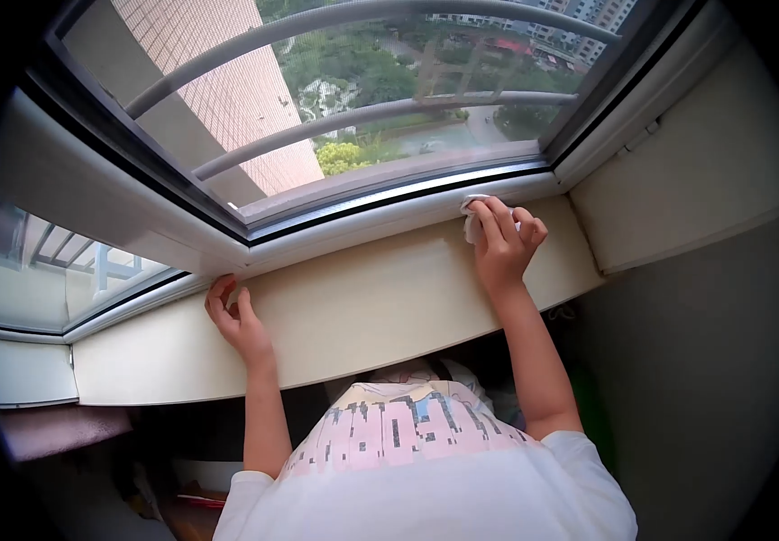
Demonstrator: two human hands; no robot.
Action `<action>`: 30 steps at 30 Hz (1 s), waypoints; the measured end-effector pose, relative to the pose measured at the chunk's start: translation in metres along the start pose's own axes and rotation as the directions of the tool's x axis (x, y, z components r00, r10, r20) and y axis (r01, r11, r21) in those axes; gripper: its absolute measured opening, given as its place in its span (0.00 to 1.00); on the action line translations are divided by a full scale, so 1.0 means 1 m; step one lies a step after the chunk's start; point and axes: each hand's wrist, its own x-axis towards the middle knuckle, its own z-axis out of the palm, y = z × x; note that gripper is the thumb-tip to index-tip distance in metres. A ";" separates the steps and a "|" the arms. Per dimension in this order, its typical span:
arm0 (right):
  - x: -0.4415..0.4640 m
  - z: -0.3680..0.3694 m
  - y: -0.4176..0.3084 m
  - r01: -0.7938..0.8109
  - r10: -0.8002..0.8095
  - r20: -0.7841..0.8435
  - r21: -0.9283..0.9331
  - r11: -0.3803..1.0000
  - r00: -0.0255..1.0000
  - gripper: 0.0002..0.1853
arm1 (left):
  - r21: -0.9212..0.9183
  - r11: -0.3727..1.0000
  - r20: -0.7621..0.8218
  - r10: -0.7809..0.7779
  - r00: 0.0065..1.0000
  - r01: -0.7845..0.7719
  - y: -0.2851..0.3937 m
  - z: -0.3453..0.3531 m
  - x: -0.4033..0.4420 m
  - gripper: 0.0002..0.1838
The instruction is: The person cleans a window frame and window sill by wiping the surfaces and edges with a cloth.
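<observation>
My right hand (502, 239) is closed round a white cloth (472, 219), which touches the lower window frame (407, 209) near its right end. Only a crumpled edge of the cloth shows beside my fingers. Farther left, my left hand (239, 317) rests at the frame's corner above the cream sill (362, 293). Its fingers are curved and apart, with nothing visible between them and the thumb.
Behind the glass run curved grey bars (344, 119). A second window pane (38, 270) stands at the left. The side wall (696, 153) rises at the right, and a pink cloth-like thing (60, 431) lies below the sill at the left.
</observation>
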 end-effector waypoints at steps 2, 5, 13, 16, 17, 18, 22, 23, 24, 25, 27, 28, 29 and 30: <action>-0.003 0.001 0.022 -0.032 0.032 -0.001 -0.023 0.999 0.999 0.17 | 0.035 0.999 -0.011 0.000 1.000 0.000 0.000 -0.001 0.000 0.15; -0.007 0.002 0.056 -0.146 0.145 -0.019 -0.065 0.987 0.989 0.16 | 0.044 0.999 -0.006 0.003 1.000 -0.003 -0.002 0.000 0.001 0.15; -0.011 0.003 0.126 -0.284 0.286 -0.008 -0.132 0.950 0.958 0.17 | 0.068 0.998 0.000 0.011 1.000 -0.011 -0.005 -0.002 0.004 0.15; -0.014 0.005 0.117 -0.353 0.355 -0.011 -0.142 0.925 0.935 0.15 | 0.057 0.998 -0.009 0.006 1.000 -0.005 -0.005 -0.001 0.003 0.15; -0.015 0.006 0.112 -0.349 0.351 -0.008 -0.142 0.926 0.936 0.15 | 0.040 0.999 -0.012 0.012 1.000 -0.011 -0.007 0.000 0.003 0.15; -0.015 0.007 0.103 -0.355 0.356 -0.016 -0.135 0.925 0.934 0.14 | 0.027 1.000 -0.021 0.017 1.000 -0.016 -0.006 -0.001 0.003 0.16; -0.008 0.003 0.047 -0.259 0.260 0.001 0.085 0.962 0.966 0.11 | 0.054 0.998 -0.033 0.015 0.999 -0.014 -0.001 0.001 0.002 0.16; -0.005 0.000 0.031 -0.199 0.201 -0.003 0.108 0.974 0.980 0.11 | 0.046 0.999 -0.029 0.022 0.999 -0.020 -0.001 0.000 0.002 0.16; -0.002 0.000 0.014 -0.182 0.184 0.004 0.150 0.972 0.983 0.11 | 0.083 0.996 -0.008 -0.016 1.000 0.017 0.001 -0.002 0.000 0.18; -0.001 0.000 -0.001 -0.126 0.126 0.011 0.182 0.975 0.992 0.12 | 0.076 0.997 -0.006 -0.011 1.000 0.012 0.004 -0.003 -0.001 0.18; 0.005 -0.002 -0.033 -0.036 0.031 0.023 0.254 0.967 0.999 0.13 | 0.049 0.998 -0.003 -0.036 0.999 0.036 0.010 -0.003 -0.002 0.18; 0.006 0.000 -0.049 -0.026 0.021 0.023 0.278 0.960 1.000 0.13 | 0.040 0.999 0.005 -0.036 0.999 0.036 0.009 -0.004 -0.001 0.18; 0.007 0.001 -0.064 0.014 -0.026 0.034 0.313 0.950 0.999 0.14 | 0.048 0.998 -0.014 -0.037 0.999 0.038 0.010 -0.003 -0.001 0.18; 0.009 0.002 -0.078 0.054 -0.074 0.044 0.345 0.937 0.996 0.14 | 0.016 0.999 -0.012 -0.031 0.999 0.031 0.011 -0.002 -0.002 0.17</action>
